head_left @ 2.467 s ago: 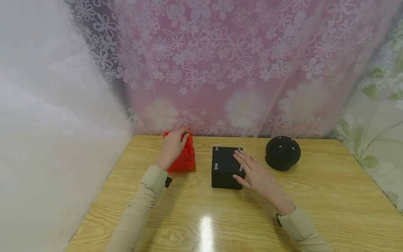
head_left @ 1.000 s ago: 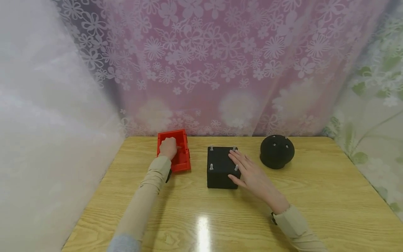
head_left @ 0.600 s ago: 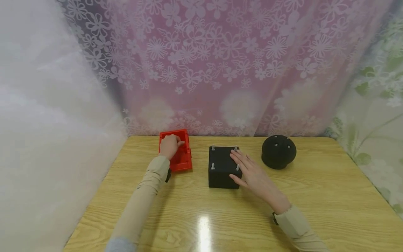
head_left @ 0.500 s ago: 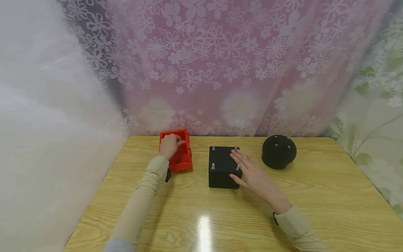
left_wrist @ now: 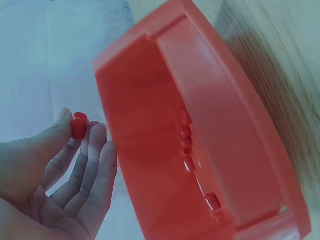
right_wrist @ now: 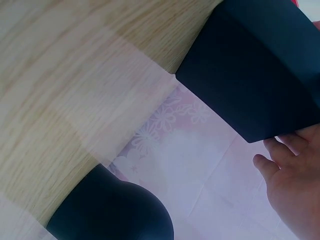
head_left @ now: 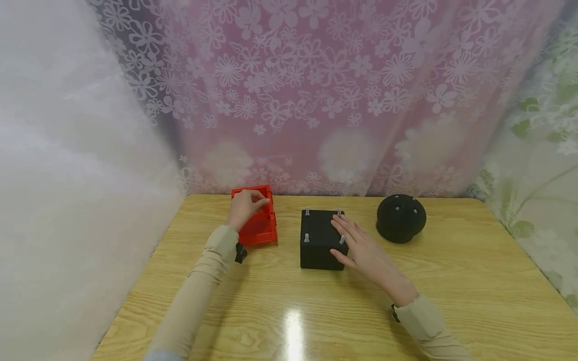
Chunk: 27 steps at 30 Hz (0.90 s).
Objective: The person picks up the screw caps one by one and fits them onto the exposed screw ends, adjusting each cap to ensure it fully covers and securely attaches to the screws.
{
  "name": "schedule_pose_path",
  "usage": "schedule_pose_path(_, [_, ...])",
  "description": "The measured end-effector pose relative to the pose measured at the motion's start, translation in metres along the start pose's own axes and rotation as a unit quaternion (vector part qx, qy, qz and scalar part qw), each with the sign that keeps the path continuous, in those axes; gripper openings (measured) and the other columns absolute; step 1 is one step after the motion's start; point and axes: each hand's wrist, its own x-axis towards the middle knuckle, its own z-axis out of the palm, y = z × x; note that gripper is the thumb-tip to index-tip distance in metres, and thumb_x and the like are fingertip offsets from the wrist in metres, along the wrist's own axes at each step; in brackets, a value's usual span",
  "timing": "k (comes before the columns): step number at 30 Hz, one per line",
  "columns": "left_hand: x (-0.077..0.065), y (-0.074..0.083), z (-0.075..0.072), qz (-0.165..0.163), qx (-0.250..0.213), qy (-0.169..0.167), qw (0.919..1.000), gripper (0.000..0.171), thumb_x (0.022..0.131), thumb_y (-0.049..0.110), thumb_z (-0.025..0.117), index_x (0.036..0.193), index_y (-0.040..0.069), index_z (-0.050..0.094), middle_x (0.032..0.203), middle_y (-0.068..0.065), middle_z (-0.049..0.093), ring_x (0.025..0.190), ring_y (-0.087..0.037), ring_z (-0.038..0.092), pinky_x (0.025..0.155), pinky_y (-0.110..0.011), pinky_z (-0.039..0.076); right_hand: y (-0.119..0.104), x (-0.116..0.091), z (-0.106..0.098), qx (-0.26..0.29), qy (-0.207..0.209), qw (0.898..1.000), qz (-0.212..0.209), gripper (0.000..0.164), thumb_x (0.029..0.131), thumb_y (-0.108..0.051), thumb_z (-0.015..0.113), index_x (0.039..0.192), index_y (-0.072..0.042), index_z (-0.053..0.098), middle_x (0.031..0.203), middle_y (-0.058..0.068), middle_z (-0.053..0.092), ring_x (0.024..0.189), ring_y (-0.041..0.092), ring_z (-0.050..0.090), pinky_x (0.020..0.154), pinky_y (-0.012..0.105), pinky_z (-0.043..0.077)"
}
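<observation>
Over the red bin (head_left: 259,239) at the table's back left, my left hand (head_left: 244,206) pinches a small red cap (left_wrist: 79,126) between thumb and index finger. A hollow shows in the cap's top, and its other fingers stay loosely bent. More small red pieces (left_wrist: 188,164) lie inside the bin in the left wrist view. My right hand (head_left: 368,255) rests with nearly straight fingers on the right side and top edge of a black box (head_left: 321,256). Silvery upright posts (head_left: 306,238) stand near the corners of the box's top.
To the right of the box sits a black rounded, mushroom-shaped object (head_left: 401,228) with small metallic spots on its dome. Everything stands on a wooden table (head_left: 253,311), backed by a pink flowered curtain (head_left: 289,100) and flanked by pale sheets.
My left hand reached down into the bin, then rose out of it and now pinches the small red cap above it. The right hand keeps its place on the box.
</observation>
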Motion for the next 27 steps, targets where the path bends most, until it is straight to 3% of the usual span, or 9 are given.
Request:
schedule_pose_path(6, [-0.006,0.013,0.002,0.02,-0.02,-0.002,0.9996,0.023,0.097,0.028,0.07,0.1,0.007,0.079,0.086,-0.009,0.077,0.079,-0.025,0.073,0.068,-0.036,0.057,0.0,0.0,0.0,0.0,-0.005,1.0,0.004,0.078,0.095,-0.035,0.071,0.154,0.001,0.037,0.161,0.017,0.036,0.149,0.035,0.033,0.115,0.057,0.034])
schedule_pose_path(13, [-0.015,0.028,0.013,0.021,-0.078,-0.001,0.9967,0.019,0.095,0.027,0.073,0.1,0.01,0.079,0.091,-0.012,0.077,0.082,-0.025,0.074,0.068,-0.032,0.059,0.001,0.0,0.0,0.001,-0.008,1.0,0.01,0.078,0.095,-0.036,0.071,0.155,0.0,0.036,0.161,0.016,0.035,0.149,0.034,0.032,0.115,0.057,0.034])
schedule_pose_path(19, [-0.016,0.04,0.025,0.05,-0.065,0.025,0.9963,0.022,0.094,0.032,0.074,0.1,0.012,0.079,0.085,-0.007,0.077,0.078,-0.024,0.074,0.066,-0.031,0.059,0.0,0.0,0.0,-0.001,-0.005,1.0,0.009,0.078,0.095,-0.036,0.071,0.155,0.0,0.037,0.161,0.016,0.036,0.149,0.035,0.033,0.115,0.057,0.034])
schedule_pose_path(27, [-0.015,0.058,0.037,0.074,-0.087,0.034,0.9928,0.023,0.092,0.035,0.075,0.096,0.012,0.077,0.084,-0.004,0.077,0.072,-0.017,0.072,0.065,-0.029,0.059,0.0,0.0,0.0,-0.004,-0.006,1.0,0.006,0.078,0.095,-0.037,0.071,0.155,0.0,0.037,0.161,0.016,0.036,0.148,0.034,0.034,0.116,0.056,0.034])
